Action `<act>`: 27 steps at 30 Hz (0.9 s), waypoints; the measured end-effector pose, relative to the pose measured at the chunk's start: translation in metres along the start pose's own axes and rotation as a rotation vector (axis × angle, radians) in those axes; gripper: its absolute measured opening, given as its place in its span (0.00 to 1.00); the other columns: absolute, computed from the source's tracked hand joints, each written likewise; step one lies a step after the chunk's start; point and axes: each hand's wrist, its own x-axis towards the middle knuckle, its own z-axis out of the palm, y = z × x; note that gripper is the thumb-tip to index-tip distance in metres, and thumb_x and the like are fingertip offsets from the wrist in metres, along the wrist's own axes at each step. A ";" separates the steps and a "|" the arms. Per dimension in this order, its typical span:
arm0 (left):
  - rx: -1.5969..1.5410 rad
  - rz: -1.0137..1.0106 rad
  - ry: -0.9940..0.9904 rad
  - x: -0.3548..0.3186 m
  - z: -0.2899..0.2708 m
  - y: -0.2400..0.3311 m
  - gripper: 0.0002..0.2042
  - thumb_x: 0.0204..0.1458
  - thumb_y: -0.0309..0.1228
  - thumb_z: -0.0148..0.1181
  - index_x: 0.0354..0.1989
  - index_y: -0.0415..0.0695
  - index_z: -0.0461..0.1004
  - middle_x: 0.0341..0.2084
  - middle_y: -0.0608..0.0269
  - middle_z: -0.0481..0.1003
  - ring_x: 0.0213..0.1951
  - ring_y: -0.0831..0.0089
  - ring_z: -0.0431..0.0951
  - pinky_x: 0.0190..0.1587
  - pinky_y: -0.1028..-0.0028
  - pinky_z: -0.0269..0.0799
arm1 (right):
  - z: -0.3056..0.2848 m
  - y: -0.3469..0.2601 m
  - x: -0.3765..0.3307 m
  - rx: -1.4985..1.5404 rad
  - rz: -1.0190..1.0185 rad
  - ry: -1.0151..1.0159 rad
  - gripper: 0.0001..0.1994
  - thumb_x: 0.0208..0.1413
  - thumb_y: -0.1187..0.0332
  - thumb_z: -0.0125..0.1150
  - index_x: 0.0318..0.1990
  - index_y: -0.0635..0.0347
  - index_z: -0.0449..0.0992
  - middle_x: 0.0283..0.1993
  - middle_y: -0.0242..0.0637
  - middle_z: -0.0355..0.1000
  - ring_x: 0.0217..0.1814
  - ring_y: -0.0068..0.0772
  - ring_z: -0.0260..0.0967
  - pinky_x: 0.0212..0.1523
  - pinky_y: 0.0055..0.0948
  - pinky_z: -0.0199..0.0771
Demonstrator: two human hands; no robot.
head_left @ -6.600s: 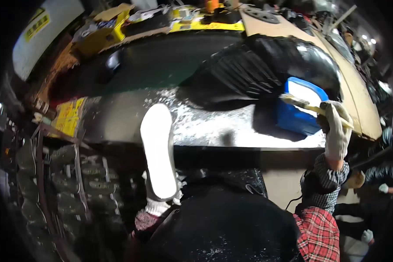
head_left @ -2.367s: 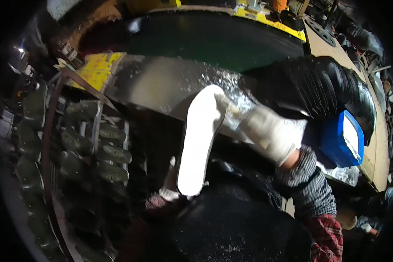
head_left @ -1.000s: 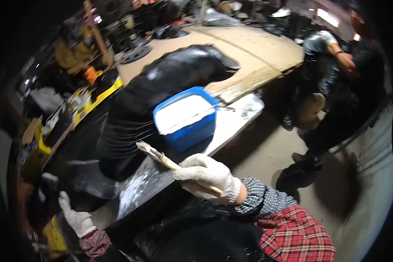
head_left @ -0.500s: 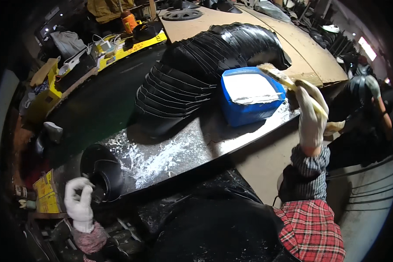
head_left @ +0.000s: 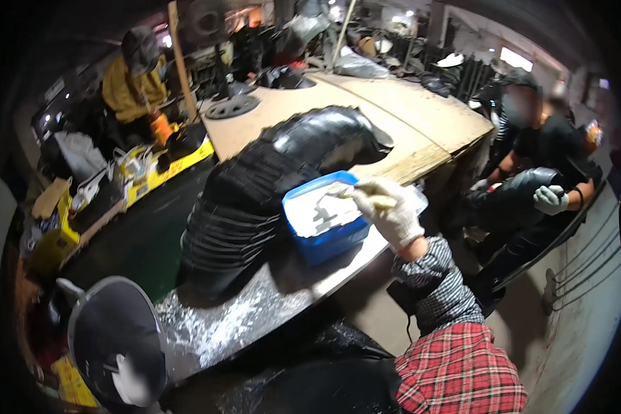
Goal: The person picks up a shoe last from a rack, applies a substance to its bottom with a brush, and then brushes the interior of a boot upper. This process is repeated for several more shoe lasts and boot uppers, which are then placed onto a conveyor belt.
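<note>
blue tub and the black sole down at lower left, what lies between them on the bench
In the head view, the stack of black rubber pieces and a powder-dusted stretch of bench lie between the blue tub and the black sole.

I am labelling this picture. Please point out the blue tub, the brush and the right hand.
blue tub [head_left: 328, 243], head view, front wall.
brush [head_left: 372, 201], head view, pale handle.
right hand [head_left: 391, 212], head view, back of glove.

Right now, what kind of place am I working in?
Probably a workshop making black rubber or leather parts: a long stack of black pieces on the bench, a blue tub the gloved right hand reaches into, and co-workers nearby.
</note>
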 end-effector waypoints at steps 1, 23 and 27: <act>0.552 0.803 0.104 0.005 0.007 0.017 0.12 0.59 0.24 0.53 0.46 0.28 0.74 0.41 0.39 0.76 0.44 0.54 0.77 0.53 0.66 0.71 | 0.000 0.009 -0.013 0.019 0.058 -0.044 0.08 0.55 0.65 0.64 0.36 0.61 0.78 0.28 0.40 0.74 0.31 0.33 0.72 0.33 0.28 0.73; -0.390 -0.654 -0.243 -0.070 0.065 0.165 0.12 0.57 0.27 0.56 0.44 0.28 0.75 0.41 0.40 0.76 0.44 0.53 0.77 0.52 0.65 0.71 | -0.026 0.032 -0.043 0.171 -0.092 -0.025 0.04 0.53 0.71 0.62 0.35 0.60 0.79 0.25 0.35 0.73 0.27 0.25 0.71 0.28 0.26 0.70; -0.104 -0.207 -0.156 -0.104 0.050 0.129 0.13 0.57 0.27 0.56 0.43 0.28 0.75 0.41 0.41 0.76 0.44 0.52 0.77 0.51 0.65 0.71 | -0.030 -0.021 -0.039 0.047 -0.205 -0.025 0.03 0.52 0.73 0.60 0.33 0.61 0.78 0.24 0.38 0.73 0.26 0.29 0.73 0.29 0.27 0.72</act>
